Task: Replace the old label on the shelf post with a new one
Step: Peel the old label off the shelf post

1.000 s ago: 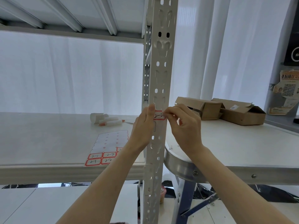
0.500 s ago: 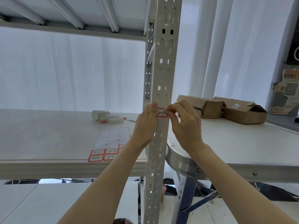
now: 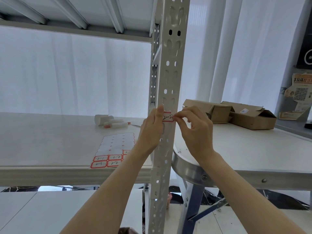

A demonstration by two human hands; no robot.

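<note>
- Where the shelf post (image 3: 170, 68) runs top to bottom through frame centre, the white shelf (image 3: 50, 142) sits at 9 o'clock of it and a round-edged tabletop (image 3: 253, 149) at 3 o'clock.
- Two cardboard boxes (image 3: 236, 115) on the tabletop, 2 o'clock of the hands, well apart from the post.
- Label sheet (image 3: 113, 149) flat on the shelf near its front edge, 8 o'clock of the hands; red-bordered labels left only in its bottom rows.
- White rolls and a red-tipped marker (image 3: 114, 124) further back on the shelf, 10 o'clock of the sheet.
- Left hand (image 3: 152, 130) wraps the post's left edge, thumb pressed on the left end of the label.
- Right hand (image 3: 195, 130) pinches the right edge of the label between thumb and forefinger.
- Label (image 3: 168, 117) red-bordered, handwritten, on the post face between both hands, at shelf-top height. Can't tell whether its right edge is stuck down.
</note>
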